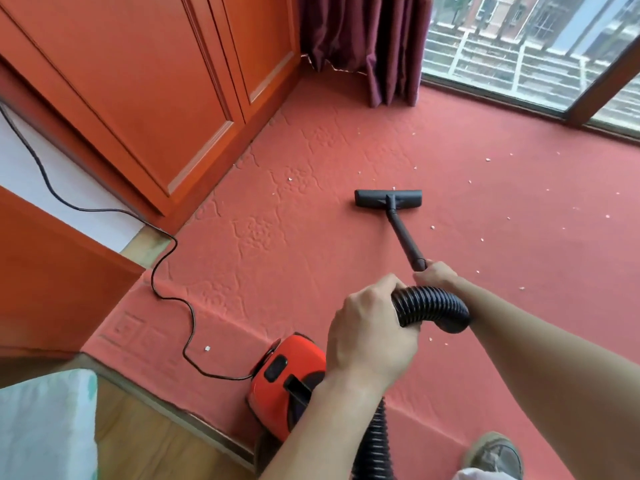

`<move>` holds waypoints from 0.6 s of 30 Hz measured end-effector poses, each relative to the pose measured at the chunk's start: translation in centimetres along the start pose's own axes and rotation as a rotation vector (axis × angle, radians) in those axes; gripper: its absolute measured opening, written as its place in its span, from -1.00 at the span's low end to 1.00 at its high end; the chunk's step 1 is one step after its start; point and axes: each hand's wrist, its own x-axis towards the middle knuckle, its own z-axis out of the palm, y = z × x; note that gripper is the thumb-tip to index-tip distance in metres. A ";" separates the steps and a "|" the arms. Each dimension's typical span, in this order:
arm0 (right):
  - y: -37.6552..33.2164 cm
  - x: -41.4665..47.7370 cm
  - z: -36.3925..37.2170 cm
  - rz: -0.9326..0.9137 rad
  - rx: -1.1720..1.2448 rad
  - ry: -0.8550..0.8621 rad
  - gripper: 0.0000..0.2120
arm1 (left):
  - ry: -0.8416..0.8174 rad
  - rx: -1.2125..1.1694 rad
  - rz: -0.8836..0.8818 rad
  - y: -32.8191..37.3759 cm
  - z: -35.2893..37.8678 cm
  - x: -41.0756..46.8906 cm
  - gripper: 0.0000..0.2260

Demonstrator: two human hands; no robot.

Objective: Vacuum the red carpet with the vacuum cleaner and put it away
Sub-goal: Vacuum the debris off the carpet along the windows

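Vacuuming is under way, nowhere near done. You've got the floor head point(388, 198) flat on the red carpet point(311, 244), out ahead of you, well short of the curtain point(363, 46) and the window point(519, 53). Pale scraps point(483, 240) dot the carpet right of the wand point(403, 233) and on toward the window. A few more lie left of the head, and one sits by the cord point(166, 271). My read is that most of the right-hand stretch is left to cover.

Putting away hasn't begun. The cord trails off left along the wood panelling point(138, 81) and out of frame, so I can't tell if it's plugged in.

Your right hand point(436, 275) has its grip wrapped round the top end of the wand. Your left hand point(367, 337) has its grip clamped on the ribbed hose point(433, 308), just behind the right. The hose arches between the two hands, then shows again under your left forearm, near the machine.

The vacuum cleaner point(287, 379) is an orange-red canister at the near edge of the carpet, just left of your left forearm. The wooden floor point(156, 445) starts right beside it.

The canister is the only container in view. It's closed, so you can't see what it has picked up. No bin or box shows.
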 end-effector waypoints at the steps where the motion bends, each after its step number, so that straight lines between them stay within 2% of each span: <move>1: -0.4 0.8 -0.6 -0.003 -0.015 0.017 -0.68 | -0.026 -0.027 -0.038 -0.1 0.3 0.1 -0.86; 8: -5.6 6.1 -3.8 -0.011 0.020 0.066 -0.69 | -0.062 -0.176 -0.209 0.0 2.1 1.6 -0.85; 13: -9.0 6.5 -1.7 -0.058 0.045 0.009 -0.64 | 0.158 -0.242 -0.246 -0.6 0.8 3.9 -0.90; 18: -12.4 4.0 0.6 -0.133 0.071 -0.202 -0.71 | 0.290 -0.267 -0.266 -1.5 -1.8 5.6 -0.87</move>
